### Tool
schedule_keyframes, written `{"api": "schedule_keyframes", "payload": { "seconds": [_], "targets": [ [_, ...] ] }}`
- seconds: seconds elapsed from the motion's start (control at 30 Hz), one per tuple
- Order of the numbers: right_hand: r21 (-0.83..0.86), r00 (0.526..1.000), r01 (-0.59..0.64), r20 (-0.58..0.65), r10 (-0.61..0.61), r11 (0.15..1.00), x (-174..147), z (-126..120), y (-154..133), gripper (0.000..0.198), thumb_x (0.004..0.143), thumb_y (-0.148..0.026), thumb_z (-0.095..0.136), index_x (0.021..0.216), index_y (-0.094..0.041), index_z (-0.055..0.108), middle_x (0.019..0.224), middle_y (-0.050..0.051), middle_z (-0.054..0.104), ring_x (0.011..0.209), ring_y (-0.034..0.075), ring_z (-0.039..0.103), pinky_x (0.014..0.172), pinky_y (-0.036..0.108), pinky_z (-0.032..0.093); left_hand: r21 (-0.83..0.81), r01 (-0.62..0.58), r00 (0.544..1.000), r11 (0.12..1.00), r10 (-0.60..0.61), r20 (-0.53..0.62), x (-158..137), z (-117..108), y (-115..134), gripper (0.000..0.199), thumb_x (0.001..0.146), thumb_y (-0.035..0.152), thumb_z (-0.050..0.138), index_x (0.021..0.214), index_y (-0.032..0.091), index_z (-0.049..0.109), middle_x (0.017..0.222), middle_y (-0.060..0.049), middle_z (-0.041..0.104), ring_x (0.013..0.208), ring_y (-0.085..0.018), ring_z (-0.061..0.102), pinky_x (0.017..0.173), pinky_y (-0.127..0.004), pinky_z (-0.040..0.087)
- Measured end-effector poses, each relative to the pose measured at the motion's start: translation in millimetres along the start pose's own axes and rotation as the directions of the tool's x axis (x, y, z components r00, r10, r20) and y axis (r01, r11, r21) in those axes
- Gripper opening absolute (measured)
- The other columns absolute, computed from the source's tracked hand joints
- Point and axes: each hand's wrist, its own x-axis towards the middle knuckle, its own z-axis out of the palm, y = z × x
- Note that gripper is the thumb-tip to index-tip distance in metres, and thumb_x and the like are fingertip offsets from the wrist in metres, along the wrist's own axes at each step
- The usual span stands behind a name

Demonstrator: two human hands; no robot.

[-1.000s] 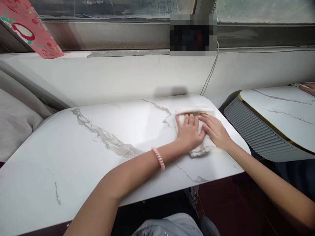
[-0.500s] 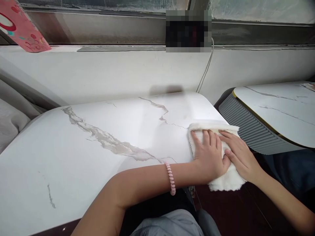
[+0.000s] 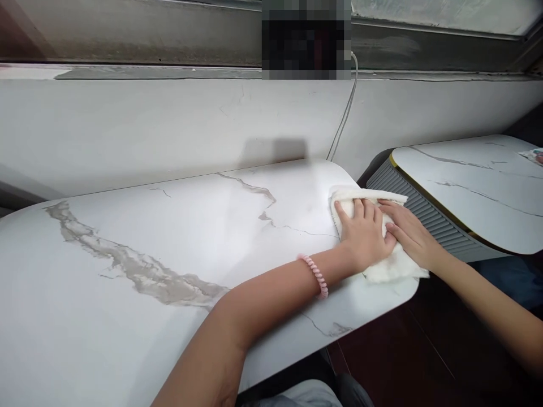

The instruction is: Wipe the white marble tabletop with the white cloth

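A white fluffy cloth (image 3: 394,267) lies on the right end of the white marble-patterned table (image 3: 203,232), its lower right corner reaching past the table edge. My left hand (image 3: 365,229) presses flat on the cloth with its fingers spread. Close beside it, my right hand (image 3: 413,234) also rests on the cloth, fingers stretched out toward the left and thumb near the left one. A pink coiled band (image 3: 316,277) circles my left wrist.
To the right stands a second marble-patterned table (image 3: 475,186) with a gold rim and ribbed grey side. Behind are a white wall (image 3: 169,121) and a window ledge with a blurred dark object (image 3: 305,48). A pale cable (image 3: 344,116) hangs down the wall.
Both hands and the cloth have slid away from me, toward the table's far right corner. The near right corner of the tabletop is now uncovered. The view has turned slightly to the right.
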Motion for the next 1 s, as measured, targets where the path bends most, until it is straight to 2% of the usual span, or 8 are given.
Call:
{"api": "schedule_keyframes", "payload": {
  "seconds": [0.2, 0.33, 0.53, 0.7, 0.83, 1.0],
  "targets": [
    [-0.045, 0.995, 0.054, -0.078, -0.058, 0.998, 75.9, 22.3, -3.0, 0.045, 0.098, -0.046, 0.025, 0.128, -0.025, 0.052, 0.139, 0.011, 0.053, 0.134, 0.031, 0.044, 0.11, 0.055, 0.035, -0.007, 0.015, 1.0, 1.0, -0.015, 0.01, 42.8, 0.5, -61.2, 0.057, 0.098, 0.044, 0.028, 0.142, 0.011, 0.043, 0.151, -0.015, 0.041, 0.14, -0.031, 0.031, 0.113, -0.065, 0.02],
    [-0.025, 0.991, 0.112, -0.071, -0.113, 0.993, 132.1, 40.3, -8.8, 0.047, 0.098, -0.048, 0.024, 0.126, -0.023, 0.053, 0.137, 0.011, 0.055, 0.132, 0.03, 0.045, 0.108, 0.053, 0.035, -0.006, 0.105, 0.994, 0.994, -0.105, 0.011, 65.4, -3.1, -105.4, 0.058, 0.098, 0.044, 0.028, 0.143, 0.01, 0.041, 0.153, -0.014, 0.038, 0.142, -0.03, 0.029, 0.115, -0.063, 0.016],
    [0.028, 0.987, 0.153, -0.055, -0.152, 0.988, 192.5, 58.5, -9.3, 0.049, 0.098, -0.05, 0.024, 0.125, -0.024, 0.054, 0.135, 0.01, 0.057, 0.128, 0.03, 0.048, 0.108, 0.051, 0.034, 0.004, 0.21, 0.977, 0.978, -0.21, 0.023, 87.5, -8.0, -146.3, 0.058, 0.098, 0.045, 0.023, 0.144, 0.014, 0.041, 0.153, -0.013, 0.037, 0.143, -0.03, 0.026, 0.116, -0.061, 0.013],
    [0.034, 0.988, 0.137, -0.069, -0.135, 0.99, 203.2, 61.6, -11.1, 0.048, 0.098, -0.048, 0.025, 0.123, -0.022, 0.056, 0.133, 0.011, 0.058, 0.124, 0.031, 0.049, 0.105, 0.051, 0.036, -0.002, 0.217, 0.976, 0.976, -0.217, -0.011, 91.3, -7.2, -155.6, 0.057, 0.097, 0.045, 0.023, 0.141, 0.016, 0.044, 0.151, -0.012, 0.04, 0.142, -0.03, 0.029, 0.116, -0.06, 0.015],
    [0.041, 0.989, 0.136, -0.071, -0.133, 0.99, 197.0, 59.7, -15.9, 0.047, 0.098, -0.047, 0.025, 0.124, -0.022, 0.056, 0.132, 0.011, 0.058, 0.126, 0.029, 0.049, 0.107, 0.05, 0.035, -0.028, 0.214, 0.976, 0.976, -0.215, -0.033, 87.1, -6.4, -153.6, 0.057, 0.098, 0.044, 0.022, 0.142, 0.015, 0.044, 0.151, -0.012, 0.041, 0.142, -0.029, 0.029, 0.117, -0.06, 0.013],
    [0.008, 0.99, 0.121, -0.079, -0.12, 0.993, 184.0, 62.0, -27.4, 0.051, 0.099, -0.048, 0.021, 0.126, -0.021, 0.055, 0.136, 0.011, 0.056, 0.13, 0.029, 0.047, 0.109, 0.051, 0.034, -0.029, 0.221, 0.975, 0.975, -0.221, 0.0, 71.6, -11.1, -150.2, 0.061, 0.099, 0.045, 0.022, 0.147, 0.012, 0.037, 0.156, -0.013, 0.035, 0.145, -0.028, 0.025, 0.118, -0.059, 0.01]
  ]
}}
